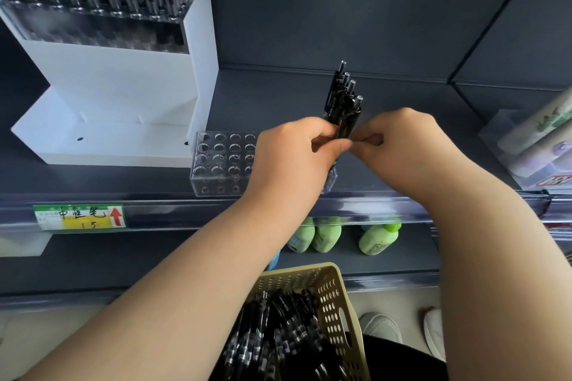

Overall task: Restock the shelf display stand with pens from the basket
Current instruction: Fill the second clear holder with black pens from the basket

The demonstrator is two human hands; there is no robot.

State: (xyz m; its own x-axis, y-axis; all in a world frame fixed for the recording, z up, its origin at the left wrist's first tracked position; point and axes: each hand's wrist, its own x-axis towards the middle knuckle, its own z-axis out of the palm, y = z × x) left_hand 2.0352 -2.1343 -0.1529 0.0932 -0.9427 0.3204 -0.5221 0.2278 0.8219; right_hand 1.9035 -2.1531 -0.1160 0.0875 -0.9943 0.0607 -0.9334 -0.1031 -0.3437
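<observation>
My left hand (294,148) grips a bunch of several black pens (342,99), held upright above the right part of a clear acrylic stand (223,161) with rows of round holes. The visible holes hold nothing. My right hand (399,139) pinches the lower part of one pen in that bunch, thumb and fingers curled at the barrel. Below, a beige perforated basket (334,297) holds many more black pens (278,334). The stand's right end is hidden behind my left hand.
A tall white display stand (123,96) filled with black pens stands at the left on the grey shelf (278,93). A green and yellow price tag (80,216) sits on the shelf rail. Green bottles (377,240) stand on the lower shelf. Wrapped packs (538,145) lie at right.
</observation>
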